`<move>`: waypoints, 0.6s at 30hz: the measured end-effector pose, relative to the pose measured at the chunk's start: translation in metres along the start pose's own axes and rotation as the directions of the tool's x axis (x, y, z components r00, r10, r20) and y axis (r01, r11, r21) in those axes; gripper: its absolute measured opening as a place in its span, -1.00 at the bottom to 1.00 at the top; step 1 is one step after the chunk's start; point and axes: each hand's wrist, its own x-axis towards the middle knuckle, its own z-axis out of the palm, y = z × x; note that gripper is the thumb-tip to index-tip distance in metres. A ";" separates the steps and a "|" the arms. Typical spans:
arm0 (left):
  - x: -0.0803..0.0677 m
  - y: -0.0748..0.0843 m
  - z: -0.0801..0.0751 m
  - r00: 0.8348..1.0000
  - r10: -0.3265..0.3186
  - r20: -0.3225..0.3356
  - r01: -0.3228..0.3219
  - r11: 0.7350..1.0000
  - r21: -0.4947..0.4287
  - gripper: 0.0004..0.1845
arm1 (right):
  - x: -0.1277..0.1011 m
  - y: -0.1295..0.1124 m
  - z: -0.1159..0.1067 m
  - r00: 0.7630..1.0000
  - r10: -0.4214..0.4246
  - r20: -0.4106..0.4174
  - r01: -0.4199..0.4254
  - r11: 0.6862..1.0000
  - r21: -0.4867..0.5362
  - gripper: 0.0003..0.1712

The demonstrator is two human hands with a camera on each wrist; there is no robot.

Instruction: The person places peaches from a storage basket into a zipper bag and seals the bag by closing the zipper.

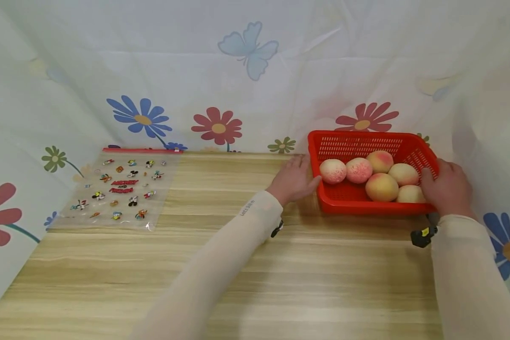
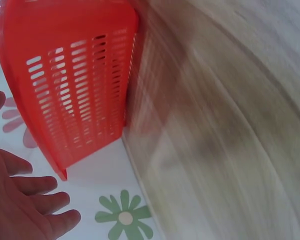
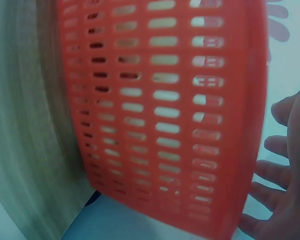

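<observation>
At the right rear of the wooden table [image 1: 255,264]: a red basket [image 1: 367,204] sits by the flowered cloth backdrop [image 1: 246,85], with five peaches [image 1: 381,186] resting inside it
Left hand [image 1: 292,182]: laid against the basket's left wall, fingers fairly straight and spread; the left wrist view shows them loose beside the slotted side, not curled round anything
Right hand [image 1: 448,189]: at the basket's right end, fingers bent over the rim, which it appears to hold; the right wrist view shows its fingers spread near the rim, so the firmness of the grip is hard to judge
Other things: a clear zip bag [image 1: 121,189] printed with cartoon figures lies flat at the table's left rear, well apart from the basket
Risk: the grip looks uneven, one hand flat and one hooked, so a lift or slide could tilt the basket and roll the loose peaches out
Risk: the backdrop hangs close behind, and the basket could snag it
</observation>
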 end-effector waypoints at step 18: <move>0.006 0.017 0.018 0.996 -0.083 0.017 0.085 0.962 -0.260 -0.08 | 0.001 0.020 0.005 0.992 0.081 0.098 -0.086 0.995 0.049 -0.06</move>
